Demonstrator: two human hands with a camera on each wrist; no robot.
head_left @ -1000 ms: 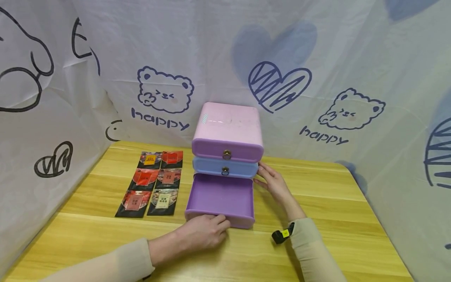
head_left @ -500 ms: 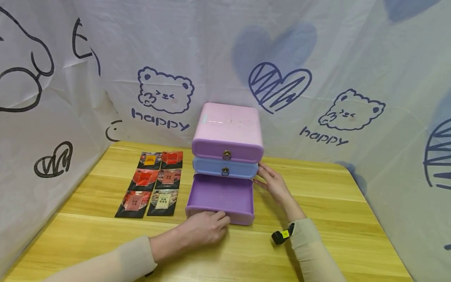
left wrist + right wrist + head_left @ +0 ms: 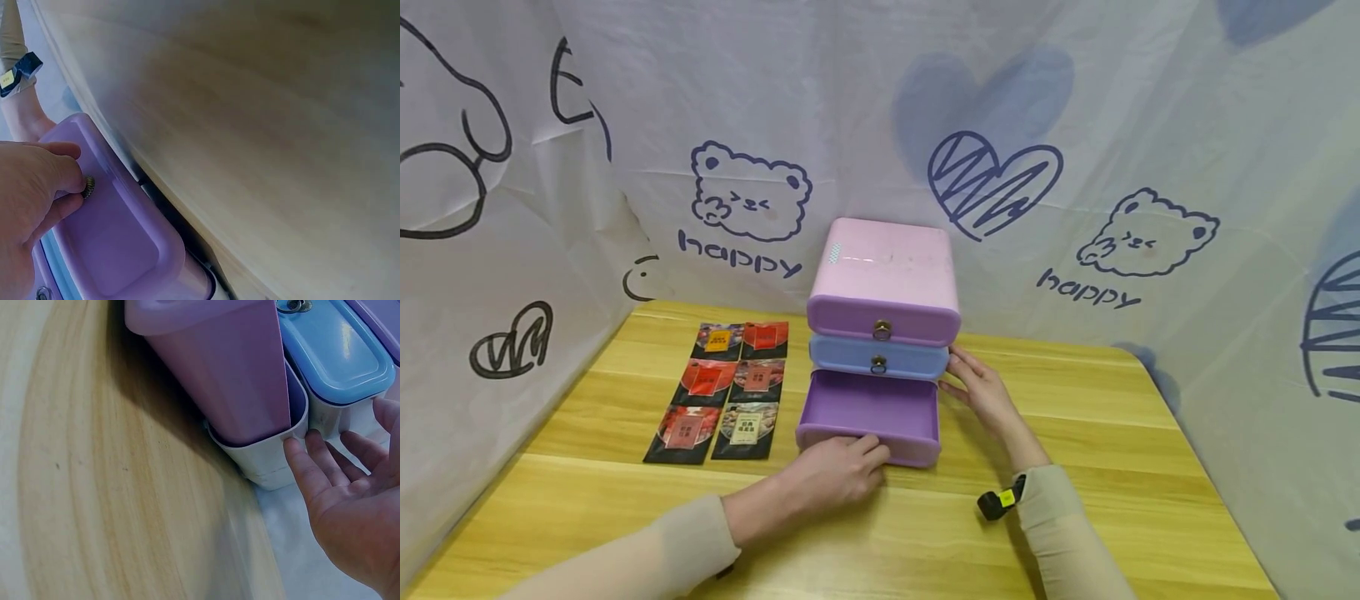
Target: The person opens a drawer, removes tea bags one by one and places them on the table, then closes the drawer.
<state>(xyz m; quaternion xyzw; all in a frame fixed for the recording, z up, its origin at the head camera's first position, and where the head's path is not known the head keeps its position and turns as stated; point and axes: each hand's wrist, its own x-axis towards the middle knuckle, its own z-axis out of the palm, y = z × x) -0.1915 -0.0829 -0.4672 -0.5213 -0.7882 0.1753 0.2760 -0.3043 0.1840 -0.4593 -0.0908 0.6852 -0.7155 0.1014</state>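
Observation:
A small cabinet [image 3: 891,262] with a pale pink top and several stacked drawers stands on the table. Its purple bottom drawer [image 3: 913,450] is partly pulled out, and the part that shows inside holds nothing. My left hand [image 3: 838,472] pinches the ridged metal knob [image 3: 90,185] on that drawer's front between thumb and fingers. At the cabinet's right side is my right hand [image 3: 987,402], fingers extended, the fingertips [image 3: 292,445] against the white casing [image 3: 267,461]. Above the pulled drawer, the blue drawer [image 3: 842,354] and the purple top drawer [image 3: 842,318] are closed.
Several black and red printed packets [image 3: 703,381] lie flat in two columns left of the cabinet on the wooden table [image 3: 1112,467]. A white cloth [image 3: 865,108] with drawn bears and hearts hangs behind and at the sides.
The purple bottom drawer has slid partway back toward the cabinet, with my left hand moving along at its front. My right hand has stayed at the cabinet's side.

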